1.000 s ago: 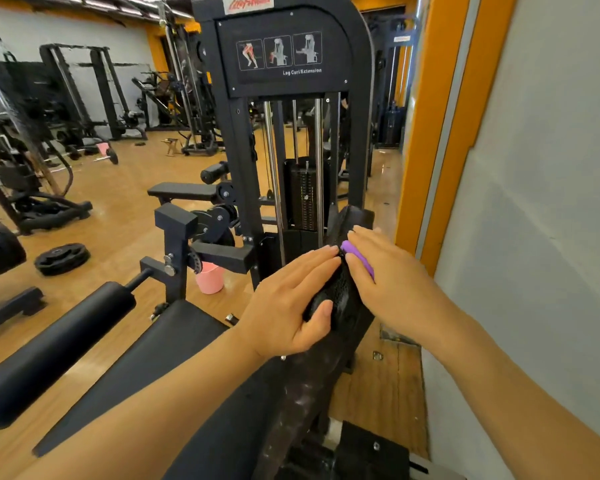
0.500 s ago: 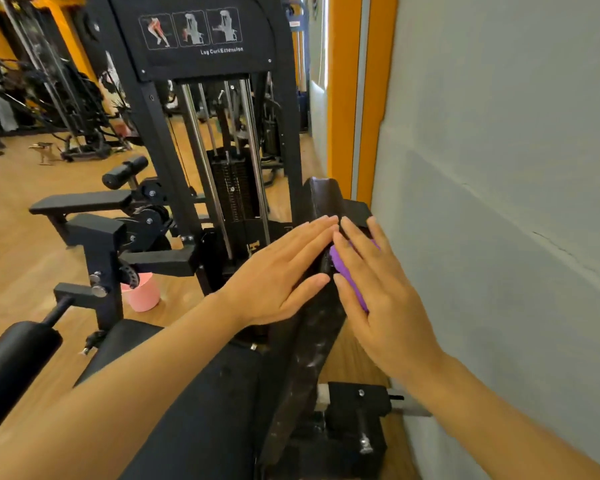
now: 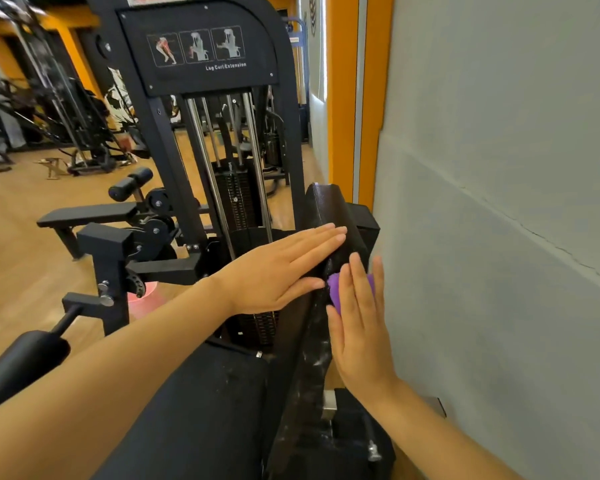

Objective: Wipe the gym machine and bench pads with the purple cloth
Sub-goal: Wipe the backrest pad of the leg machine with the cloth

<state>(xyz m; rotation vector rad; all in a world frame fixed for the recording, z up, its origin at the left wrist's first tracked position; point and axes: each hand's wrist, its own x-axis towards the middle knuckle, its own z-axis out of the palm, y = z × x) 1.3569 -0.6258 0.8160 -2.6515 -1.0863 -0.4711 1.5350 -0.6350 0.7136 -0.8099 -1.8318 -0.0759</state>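
Note:
The upright black back pad (image 3: pixel 329 209) of a leg curl/extension machine (image 3: pixel 201 109) stands between my hands. My left hand (image 3: pixel 278 271) lies flat with straight fingers against the pad's left face. My right hand (image 3: pixel 357 327) presses the purple cloth (image 3: pixel 334 289) flat against the pad's right side, facing the wall; only a small patch of cloth shows under the fingers. The black seat pad (image 3: pixel 194 417) lies below my left forearm.
A grey wall (image 3: pixel 499 237) runs close along the right, leaving a narrow gap beside the pad. A black roller pad (image 3: pixel 18 365) sits low on the left, a pink bucket (image 3: pixel 142 299) behind the frame, a flat bench (image 3: pixel 87 216) and other gym machines beyond on the wooden floor.
My right hand has slid the purple cloth down the pad's right side, away from the top edge. My left hand stays flat on the left face. The view has swung towards the wall.

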